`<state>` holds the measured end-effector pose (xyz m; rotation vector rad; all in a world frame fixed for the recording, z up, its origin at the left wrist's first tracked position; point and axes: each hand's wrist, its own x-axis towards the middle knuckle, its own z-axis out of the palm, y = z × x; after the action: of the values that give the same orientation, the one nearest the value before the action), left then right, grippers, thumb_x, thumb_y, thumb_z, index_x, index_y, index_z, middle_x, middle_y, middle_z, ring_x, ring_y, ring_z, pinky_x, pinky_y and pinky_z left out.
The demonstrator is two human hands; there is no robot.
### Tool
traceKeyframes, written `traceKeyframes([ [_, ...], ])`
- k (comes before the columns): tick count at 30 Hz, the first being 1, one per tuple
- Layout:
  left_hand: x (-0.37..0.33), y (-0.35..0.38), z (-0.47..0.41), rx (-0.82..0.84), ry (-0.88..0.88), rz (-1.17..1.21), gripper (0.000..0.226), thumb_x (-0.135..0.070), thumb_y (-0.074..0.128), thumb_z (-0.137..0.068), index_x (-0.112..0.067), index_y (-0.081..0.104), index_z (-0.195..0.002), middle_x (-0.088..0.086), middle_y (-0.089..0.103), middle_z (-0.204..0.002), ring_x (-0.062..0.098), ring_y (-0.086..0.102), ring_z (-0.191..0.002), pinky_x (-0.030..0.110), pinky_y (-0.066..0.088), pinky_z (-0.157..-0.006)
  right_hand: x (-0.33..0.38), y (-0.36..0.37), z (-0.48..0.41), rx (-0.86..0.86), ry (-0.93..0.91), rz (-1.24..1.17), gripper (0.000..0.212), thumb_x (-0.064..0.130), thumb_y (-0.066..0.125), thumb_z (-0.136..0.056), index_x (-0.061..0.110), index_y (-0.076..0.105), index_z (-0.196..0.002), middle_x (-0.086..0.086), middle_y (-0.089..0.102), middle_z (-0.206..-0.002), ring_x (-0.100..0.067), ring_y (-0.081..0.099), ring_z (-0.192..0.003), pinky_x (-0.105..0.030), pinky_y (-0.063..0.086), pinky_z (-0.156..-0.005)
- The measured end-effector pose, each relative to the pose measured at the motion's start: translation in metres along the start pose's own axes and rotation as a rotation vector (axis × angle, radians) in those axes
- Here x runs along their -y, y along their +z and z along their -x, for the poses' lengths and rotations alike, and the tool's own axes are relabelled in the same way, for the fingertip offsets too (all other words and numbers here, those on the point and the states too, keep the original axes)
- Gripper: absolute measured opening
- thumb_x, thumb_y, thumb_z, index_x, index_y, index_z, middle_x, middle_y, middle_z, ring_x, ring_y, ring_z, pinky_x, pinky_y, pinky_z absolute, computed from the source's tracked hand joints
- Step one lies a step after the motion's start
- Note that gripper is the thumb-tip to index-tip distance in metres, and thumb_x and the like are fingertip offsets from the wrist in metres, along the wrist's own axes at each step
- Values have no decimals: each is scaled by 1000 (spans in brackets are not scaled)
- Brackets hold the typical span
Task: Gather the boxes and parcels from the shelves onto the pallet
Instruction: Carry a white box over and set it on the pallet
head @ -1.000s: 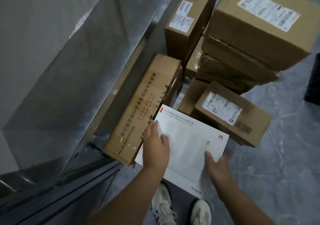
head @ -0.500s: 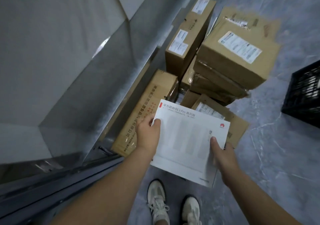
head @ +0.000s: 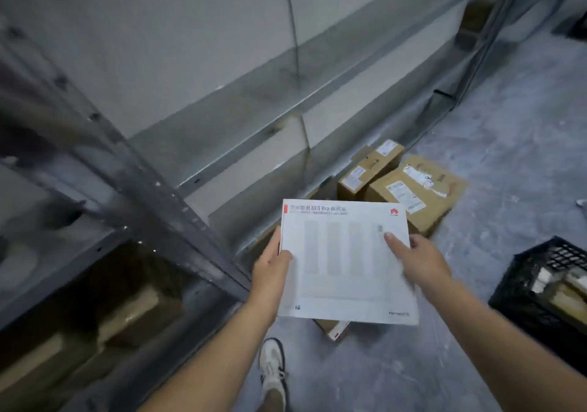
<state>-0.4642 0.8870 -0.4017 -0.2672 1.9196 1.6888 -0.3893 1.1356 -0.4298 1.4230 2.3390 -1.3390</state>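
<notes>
From the head view, a flat white box is held level in front of the body, above the grey floor. Its left edge is clasped by the left hand, whose grip is pressed onto the box with the thumb on the top face and the fingers hidden beneath. Its right side is taken by the right hand, whose grip is likewise pressed onto the box, the thumb laid flat across the printed face. Red print and a small red logo are seen along the far edge of the box.

Beyond the box, a pile of brown cartons with white labels is seen on the floor, close against the foot of a grey metal shelf unit. What seems to be another small carton shows just below the near edge of the white box, though most of it is covered. Brown parcels are blurred but visible on the low shelf at the left. A black plastic crate stands on the floor to the right, and one white shoe is seen beneath the arms.
</notes>
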Motion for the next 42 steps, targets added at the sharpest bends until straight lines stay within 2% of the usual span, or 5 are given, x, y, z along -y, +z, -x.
traceKeyframes([
  [7, -3, -97, 142, -188, 18, 168, 52, -28, 51, -70, -61, 62, -109, -25, 68, -110, 10, 67, -103, 33, 53, -83, 62, 22, 120, 160, -271, 180, 51, 70, 47, -84, 28, 55, -111, 18, 57, -82, -7, 57, -70, -26, 38, -54],
  [19, 90, -353, 397, -853, 116, 529, 63, 2, 42, -85, -45, 62, -122, -16, 70, -112, 15, 66, -104, 42, 50, -98, 173, 249, 423, 656, -754, 435, 62, 64, 50, -87, 16, 57, -126, -4, 63, -123, -29, 61, -107, -39, 50, -90],
  [23, 166, -434, 517, -1047, 145, 639, 65, 1, 41, -87, -54, 60, -115, -23, 69, -108, 6, 67, -98, 23, 54, -73, 153, 346, 581, 828, -889, 544, 59, 63, 50, -88, 16, 60, -122, -5, 65, -114, -27, 63, -96, -41, 52, -85],
  [30, 291, -530, 718, -1526, 96, 655, 68, 6, 40, -88, -38, 45, -141, -10, 58, -133, 16, 57, -118, 35, 46, -102, 56, 463, 858, 984, -1122, 619, 61, 66, 46, -88, 22, 44, -130, -4, 60, -124, -29, 62, -102, -40, 53, -78],
  [42, 408, -691, 821, -1659, 60, 895, 46, -13, 47, -97, -37, 50, -136, -6, 65, -123, 21, 64, -109, 51, 47, -99, 37, 625, 1076, 1341, -1108, 688, 44, 45, 58, -89, 19, 45, -123, -4, 60, -113, -32, 61, -103, -49, 50, -90],
])
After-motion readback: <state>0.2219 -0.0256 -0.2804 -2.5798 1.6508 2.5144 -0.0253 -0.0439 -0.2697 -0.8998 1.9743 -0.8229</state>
